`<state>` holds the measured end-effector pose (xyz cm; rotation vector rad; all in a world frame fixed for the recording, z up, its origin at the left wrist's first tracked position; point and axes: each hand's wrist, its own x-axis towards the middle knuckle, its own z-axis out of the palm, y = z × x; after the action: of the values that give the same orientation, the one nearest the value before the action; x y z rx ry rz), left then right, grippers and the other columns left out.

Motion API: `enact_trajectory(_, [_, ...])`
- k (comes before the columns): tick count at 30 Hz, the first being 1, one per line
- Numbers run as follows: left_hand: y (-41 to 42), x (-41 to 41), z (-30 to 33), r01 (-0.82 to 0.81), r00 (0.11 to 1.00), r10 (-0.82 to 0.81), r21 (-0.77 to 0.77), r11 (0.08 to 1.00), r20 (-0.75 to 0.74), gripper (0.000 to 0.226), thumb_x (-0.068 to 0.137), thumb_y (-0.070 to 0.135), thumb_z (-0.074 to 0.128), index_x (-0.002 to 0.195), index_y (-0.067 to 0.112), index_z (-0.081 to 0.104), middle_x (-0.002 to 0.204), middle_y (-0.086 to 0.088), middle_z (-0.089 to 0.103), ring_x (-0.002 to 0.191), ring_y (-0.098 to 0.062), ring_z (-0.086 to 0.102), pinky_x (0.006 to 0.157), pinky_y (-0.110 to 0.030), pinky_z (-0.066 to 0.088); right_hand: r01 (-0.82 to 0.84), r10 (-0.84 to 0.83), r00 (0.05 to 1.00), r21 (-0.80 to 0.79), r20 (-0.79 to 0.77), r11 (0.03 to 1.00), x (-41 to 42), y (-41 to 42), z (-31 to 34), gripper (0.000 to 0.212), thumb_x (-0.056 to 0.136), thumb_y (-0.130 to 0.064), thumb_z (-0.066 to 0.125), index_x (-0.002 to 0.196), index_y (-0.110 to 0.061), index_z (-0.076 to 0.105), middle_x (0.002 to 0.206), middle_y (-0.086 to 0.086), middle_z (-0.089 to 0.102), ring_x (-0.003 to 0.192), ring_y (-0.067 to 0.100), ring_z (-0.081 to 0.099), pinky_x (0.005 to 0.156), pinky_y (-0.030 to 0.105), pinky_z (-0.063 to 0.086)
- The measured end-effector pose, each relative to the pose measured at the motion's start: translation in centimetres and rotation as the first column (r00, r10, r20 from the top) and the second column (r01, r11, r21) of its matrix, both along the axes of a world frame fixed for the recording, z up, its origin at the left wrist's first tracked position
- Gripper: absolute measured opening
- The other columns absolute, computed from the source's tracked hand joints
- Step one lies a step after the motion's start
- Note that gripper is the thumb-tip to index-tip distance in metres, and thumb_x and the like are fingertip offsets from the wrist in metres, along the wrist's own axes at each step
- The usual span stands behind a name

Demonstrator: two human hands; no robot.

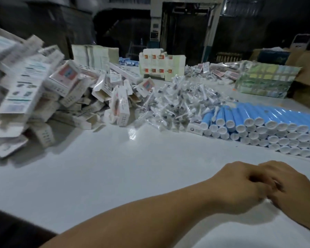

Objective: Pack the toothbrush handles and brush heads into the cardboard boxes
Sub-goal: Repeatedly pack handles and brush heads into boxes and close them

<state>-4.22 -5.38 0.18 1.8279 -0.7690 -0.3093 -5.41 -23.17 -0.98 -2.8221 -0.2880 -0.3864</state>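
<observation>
My left hand point(240, 187) and my right hand point(293, 187) meet low on the right of the white table point(115, 176), fingers curled toward each other. Motion blur hides whether they hold anything. A stack of blue toothbrush handles point(268, 126) with white end caps lies at the right. Beyond the hands, mid-table, sits a heap of brush heads point(179, 106) in clear wrappers. Small printed cardboard boxes point(64, 90) are piled loosely on the left, several with open flaps.
Flat carton blanks point(95, 54) and a block of stacked white boxes point(161, 65) stand at the back. A green wrapped bundle point(265, 81) lies at the back right beside brown cartons point(308, 72). The room behind is dark.
</observation>
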Motion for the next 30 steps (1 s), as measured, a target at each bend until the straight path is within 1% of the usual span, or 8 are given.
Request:
enact_trajectory(4, [3.8,4.4,3.9,-0.2,0.965,0.186,0.062,0.978,0.186,0.02,0.092,0.012,0.056,0.105,0.008,0.07,0.101,-0.007,0.07,0.085,-0.017,0.062,0.081,-0.028,0.049,-0.025,0.021,0.994,0.033,0.11,0.999,-0.4,0.1,-0.4,0.023,0.083,-0.005,0.067,0.081,-0.028,0.069,0.088,-0.021,0.059,0.084,0.016,0.057,0.075,0.031,0.043])
enact_trajectory(6, [7.6,8.3,6.6,-0.395,0.886,0.351,0.098,0.913,0.302,0.021,0.095,0.013,0.052,0.107,0.008,0.069,0.102,-0.006,0.07,0.079,-0.015,0.064,0.066,-0.022,0.053,-0.018,0.011,0.99,0.047,0.139,0.999,-0.3,0.2,-0.5,0.031,0.077,0.004,0.071,0.083,-0.026,0.072,0.091,-0.024,0.058,0.086,0.018,0.058,0.078,0.03,0.041])
enact_trajectory(9, [14.7,14.1,9.0,-0.703,0.69,0.617,0.149,0.695,0.379,0.018,0.095,0.008,0.047,0.096,0.005,0.065,0.091,-0.009,0.066,0.055,-0.009,0.054,0.039,-0.013,0.04,-0.033,0.025,0.991,0.058,0.131,0.998,-0.2,0.3,-0.6,0.038,0.075,0.005,0.071,0.083,-0.032,0.068,0.09,-0.022,0.059,0.085,0.016,0.058,0.078,0.016,0.037])
enact_trajectory(12, [21.1,17.8,8.5,-0.872,0.489,0.77,0.267,0.411,0.41,0.009,0.09,0.011,0.052,0.087,0.008,0.059,0.088,-0.01,0.063,0.062,-0.015,0.056,0.041,-0.024,0.04,-0.031,0.021,0.994,0.093,0.109,0.995,0.0,0.2,-0.4,0.044,0.076,0.002,0.072,0.081,-0.041,0.062,0.088,-0.022,0.059,0.087,0.009,0.057,0.076,0.009,0.035])
enact_trajectory(14, [23.3,18.6,6.5,-0.865,0.464,0.791,0.395,0.308,0.398,0.021,0.087,0.033,0.06,0.084,0.013,0.055,0.086,-0.009,0.062,0.065,-0.019,0.056,0.045,-0.026,0.039,-0.039,0.025,0.992,0.115,0.12,0.993,0.1,0.2,-0.5,0.042,0.075,0.003,0.074,0.079,-0.039,0.065,0.086,-0.021,0.06,0.088,0.004,0.054,0.075,0.008,0.036])
enact_trajectory(18, [24.1,19.2,4.0,-0.824,0.477,0.859,0.434,0.364,0.184,0.048,0.079,0.051,0.067,0.097,0.008,0.055,0.092,-0.012,0.058,0.075,-0.026,0.059,0.056,-0.031,0.049,-0.058,0.04,0.988,0.115,0.147,0.992,0.2,0.2,-0.5,0.043,0.074,0.005,0.074,0.079,-0.037,0.066,0.085,-0.021,0.061,0.093,-0.007,0.05,0.073,0.008,0.036])
enact_trajectory(25, [24.4,16.6,6.1,-0.901,0.37,0.866,0.355,0.248,0.335,0.033,0.089,0.035,0.054,0.093,0.003,0.054,0.08,-0.012,0.057,0.077,-0.029,0.06,0.077,-0.043,0.057,-0.076,0.056,0.989,0.142,0.14,0.987,-0.3,0.5,-0.1,0.041,0.079,0.001,0.07,0.08,-0.04,0.062,0.085,-0.023,0.059,0.093,-0.005,0.051,0.074,0.009,0.037])
enact_trajectory(30, [18.5,11.8,8.5,-0.794,0.567,0.647,0.127,0.595,0.51,0.026,0.082,0.015,0.065,0.102,0.012,0.049,0.087,-0.001,0.059,0.065,-0.014,0.057,0.045,-0.026,0.048,-0.056,0.044,0.994,0.115,0.103,0.992,-0.2,0.3,0.0,0.025,0.086,-0.01,0.064,0.082,-0.035,0.063,0.084,-0.018,0.059,0.09,0.0,0.053,0.075,0.01,0.038])
